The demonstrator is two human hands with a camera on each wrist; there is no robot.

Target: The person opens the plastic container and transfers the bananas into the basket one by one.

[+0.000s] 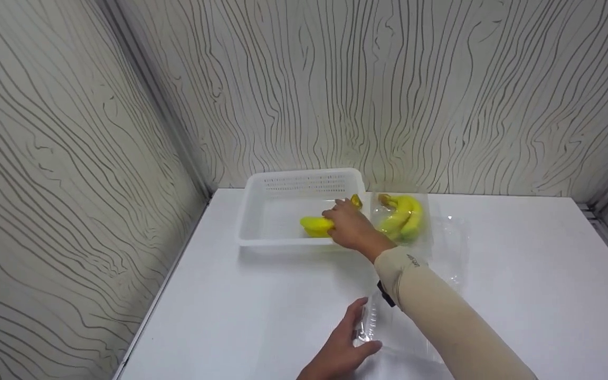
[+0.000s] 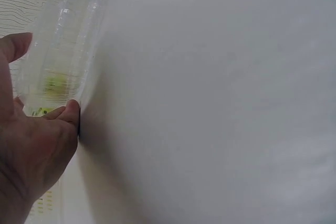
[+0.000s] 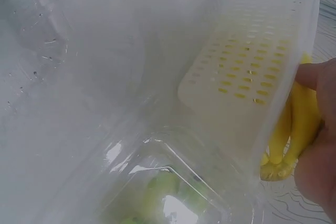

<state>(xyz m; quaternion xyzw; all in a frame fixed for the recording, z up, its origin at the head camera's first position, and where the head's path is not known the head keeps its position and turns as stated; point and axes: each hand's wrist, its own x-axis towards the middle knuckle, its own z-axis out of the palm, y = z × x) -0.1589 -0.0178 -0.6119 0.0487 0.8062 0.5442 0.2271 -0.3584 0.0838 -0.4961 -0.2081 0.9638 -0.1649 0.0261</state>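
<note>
In the head view my right hand (image 1: 351,224) grips a yellow bunch of bananas (image 1: 315,226) inside a white plastic basket (image 1: 277,243), at its right end. The stem end sticks out past my fingers. In the right wrist view the bananas (image 3: 302,121) show between thumb and fingers, behind the basket's slotted wall (image 3: 220,114). Nearer the front, my left hand (image 1: 338,343) holds the left edge of a clear plastic container (image 1: 407,335), thumb and fingers spread along it. The left wrist view shows the fingers around the container's end (image 2: 65,35).
Right of the basket, another banana bunch (image 1: 407,219) lies in a clear plastic box (image 1: 424,248). More clear plastic (image 1: 457,232) lies beside it. All stand on a white table (image 1: 520,274), with patterned walls (image 1: 335,95) behind and at the left.
</note>
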